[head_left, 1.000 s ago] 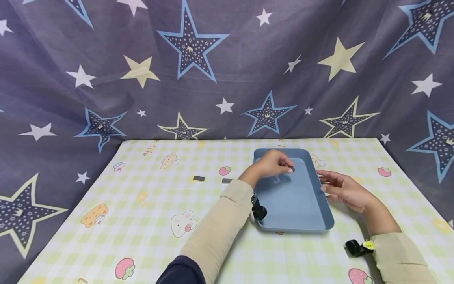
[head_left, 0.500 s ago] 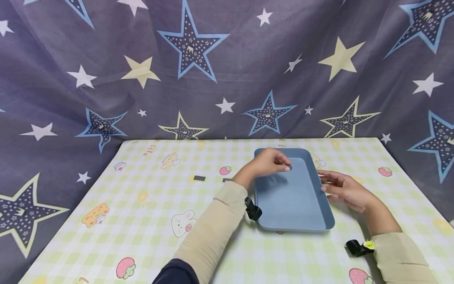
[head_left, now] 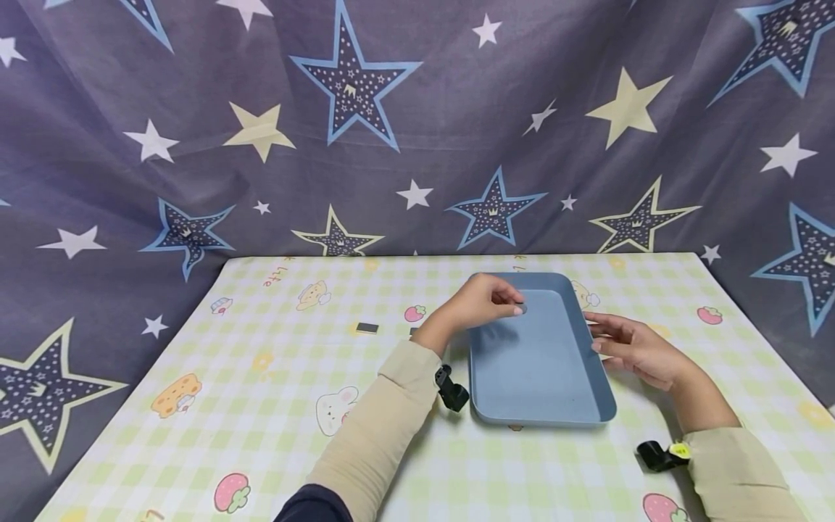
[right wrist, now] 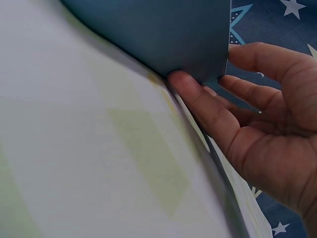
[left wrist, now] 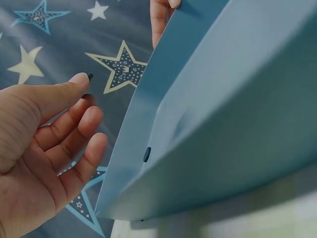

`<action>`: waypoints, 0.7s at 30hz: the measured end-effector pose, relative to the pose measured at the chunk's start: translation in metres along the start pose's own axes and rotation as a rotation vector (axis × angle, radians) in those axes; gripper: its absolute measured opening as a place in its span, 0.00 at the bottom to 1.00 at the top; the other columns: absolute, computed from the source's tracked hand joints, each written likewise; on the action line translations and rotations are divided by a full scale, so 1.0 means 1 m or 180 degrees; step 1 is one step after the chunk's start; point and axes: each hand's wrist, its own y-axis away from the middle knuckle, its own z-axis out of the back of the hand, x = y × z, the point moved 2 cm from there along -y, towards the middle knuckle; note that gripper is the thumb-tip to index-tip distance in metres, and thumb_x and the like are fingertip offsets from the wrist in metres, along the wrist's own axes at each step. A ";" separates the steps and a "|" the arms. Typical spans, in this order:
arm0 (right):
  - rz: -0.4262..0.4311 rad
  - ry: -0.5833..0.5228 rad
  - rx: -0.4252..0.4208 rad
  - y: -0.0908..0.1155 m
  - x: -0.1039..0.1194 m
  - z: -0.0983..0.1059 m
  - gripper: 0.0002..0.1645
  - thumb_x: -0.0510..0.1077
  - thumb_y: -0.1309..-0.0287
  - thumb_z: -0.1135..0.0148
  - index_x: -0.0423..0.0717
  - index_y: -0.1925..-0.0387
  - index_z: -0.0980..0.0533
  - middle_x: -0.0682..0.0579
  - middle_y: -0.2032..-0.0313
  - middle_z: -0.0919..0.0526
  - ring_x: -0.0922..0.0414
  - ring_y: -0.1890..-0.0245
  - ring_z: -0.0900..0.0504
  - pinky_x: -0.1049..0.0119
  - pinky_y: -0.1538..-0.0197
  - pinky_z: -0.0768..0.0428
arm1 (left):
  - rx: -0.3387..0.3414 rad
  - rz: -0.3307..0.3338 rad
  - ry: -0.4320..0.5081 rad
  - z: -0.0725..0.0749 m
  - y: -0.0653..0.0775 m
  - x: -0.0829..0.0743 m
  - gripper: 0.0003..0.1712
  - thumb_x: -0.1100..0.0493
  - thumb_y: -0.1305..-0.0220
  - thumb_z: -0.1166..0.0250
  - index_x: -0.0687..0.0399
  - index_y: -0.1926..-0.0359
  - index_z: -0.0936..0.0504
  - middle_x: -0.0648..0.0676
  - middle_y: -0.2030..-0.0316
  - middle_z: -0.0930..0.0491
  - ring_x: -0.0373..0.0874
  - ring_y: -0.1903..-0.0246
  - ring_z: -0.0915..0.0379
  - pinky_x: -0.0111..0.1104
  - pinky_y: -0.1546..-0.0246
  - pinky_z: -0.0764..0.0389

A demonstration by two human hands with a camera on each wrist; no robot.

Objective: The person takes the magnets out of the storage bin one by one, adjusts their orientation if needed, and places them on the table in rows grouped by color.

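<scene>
My left hand (head_left: 485, 301) is over the far left part of a blue rectangular tray (head_left: 541, 377). Its thumb and index finger pinch a small dark disc-like piece (head_left: 524, 308), which in the left wrist view shows as a thin dark edge past the thumb tip. Inside the tray, that same view shows another small dark oval piece (left wrist: 147, 154) near the wall; in the head view it is hidden. On the tray's right side my right hand (head_left: 636, 351) touches the outer wall with loosely bent fingers (right wrist: 185, 84).
Left of the tray, a small black rectangular piece (head_left: 367, 328) lies on the checked tablecloth (head_left: 274, 406). A second one (head_left: 414, 331) is mostly covered by my left wrist. Behind the table hangs a dark star-patterned curtain (head_left: 391, 174).
My left hand has drifted left over the tray with the small dark piece still pinched, and its forearm covers more of the second black rectangle. The right hand and tray stay put.
</scene>
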 end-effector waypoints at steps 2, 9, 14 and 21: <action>-0.0003 0.0001 -0.0003 0.000 0.000 0.000 0.39 0.36 0.32 0.44 0.28 0.28 0.51 0.46 0.42 0.29 0.61 0.50 0.21 0.60 0.53 0.18 | -0.0028 0.0003 -0.0002 0.001 0.003 0.000 0.11 0.60 0.37 0.32 0.58 0.54 0.14 0.50 0.61 0.15 0.36 0.64 0.22 0.24 0.59 0.22; -0.0011 0.0011 -0.0016 0.000 0.001 0.000 0.40 0.36 0.32 0.44 0.28 0.28 0.52 0.48 0.43 0.28 0.61 0.51 0.21 0.60 0.54 0.18 | -0.0145 0.0011 -0.0089 0.005 0.016 0.002 0.11 0.60 0.37 0.32 0.58 0.54 0.14 0.51 0.60 0.15 0.37 0.62 0.22 0.24 0.59 0.23; -0.0025 0.0027 -0.0038 0.000 0.001 0.000 0.40 0.36 0.32 0.44 0.28 0.28 0.52 0.46 0.42 0.29 0.62 0.51 0.21 0.60 0.54 0.17 | -0.0247 0.0014 -0.0112 0.008 0.024 0.006 0.11 0.60 0.37 0.31 0.58 0.55 0.14 0.50 0.63 0.15 0.38 0.62 0.23 0.25 0.59 0.23; -0.0040 0.0027 -0.0040 0.000 0.000 0.000 0.40 0.36 0.32 0.44 0.29 0.27 0.52 0.45 0.42 0.29 0.62 0.51 0.21 0.60 0.54 0.18 | -0.0329 -0.0002 -0.0098 0.012 0.031 0.009 0.10 0.59 0.37 0.31 0.56 0.55 0.13 0.49 0.65 0.16 0.38 0.63 0.24 0.26 0.62 0.23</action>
